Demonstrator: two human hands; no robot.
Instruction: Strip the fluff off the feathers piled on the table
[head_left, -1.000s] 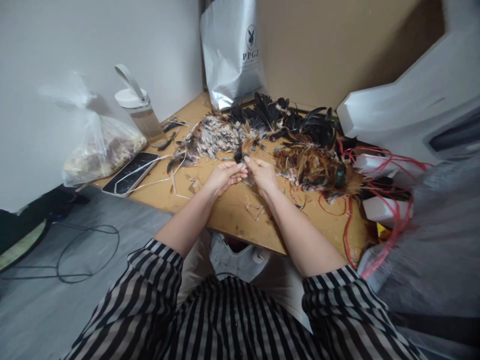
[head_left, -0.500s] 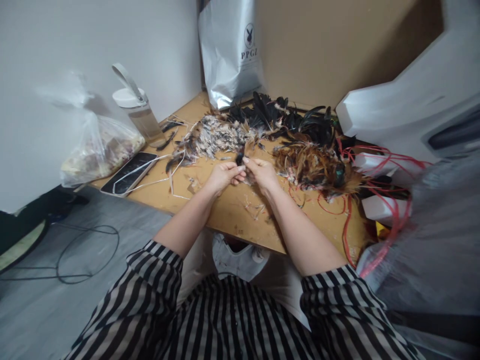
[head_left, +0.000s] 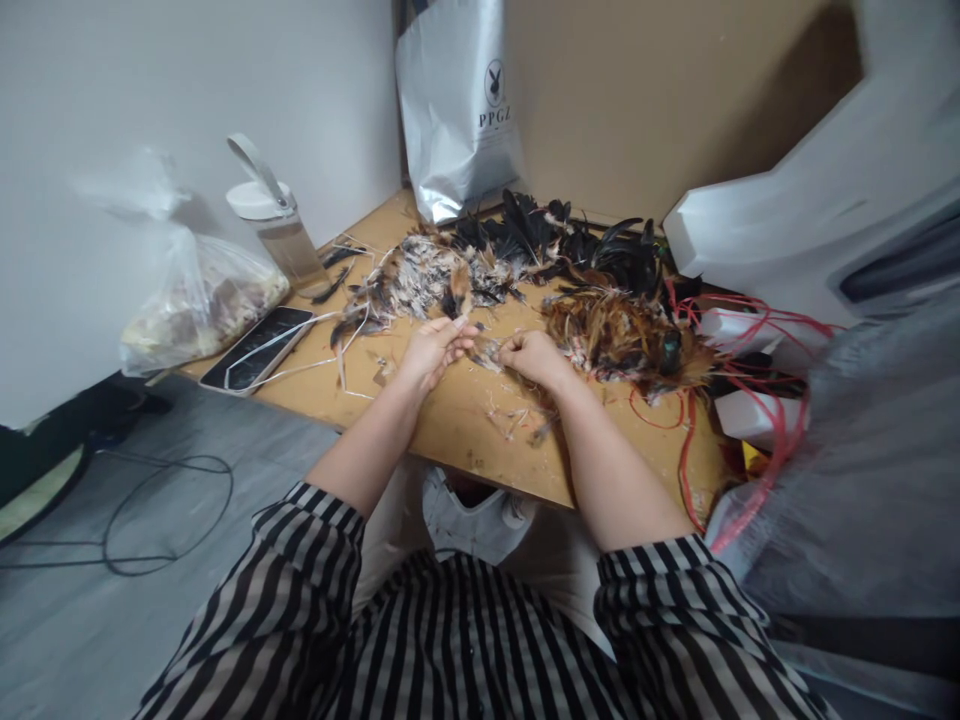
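My left hand [head_left: 436, 352] pinches a small brown and black feather [head_left: 459, 290] by its base, with the feather upright above the fingertips. My right hand [head_left: 529, 356] is closed over the table, beside a small pale tuft; what its fingertips hold, if anything, is too small to name. Behind my left hand lies a heap of pale, fluffy feathers [head_left: 420, 272]. Long black feathers [head_left: 532, 232] spread along the back. A pile of brown feathers [head_left: 615, 325] sits to the right of my right hand.
On the yellow table [head_left: 450, 430] stand a bottle [head_left: 289, 235] and a silver bag [head_left: 461, 120]. A phone [head_left: 259, 350] and a clear bag of food [head_left: 206, 300] lie at left. Red strings [head_left: 686, 460] hang at right, near white blocks [head_left: 757, 415].
My hands have moved apart, the left one going left with the feather and the right one slightly right. The view has shifted a little.
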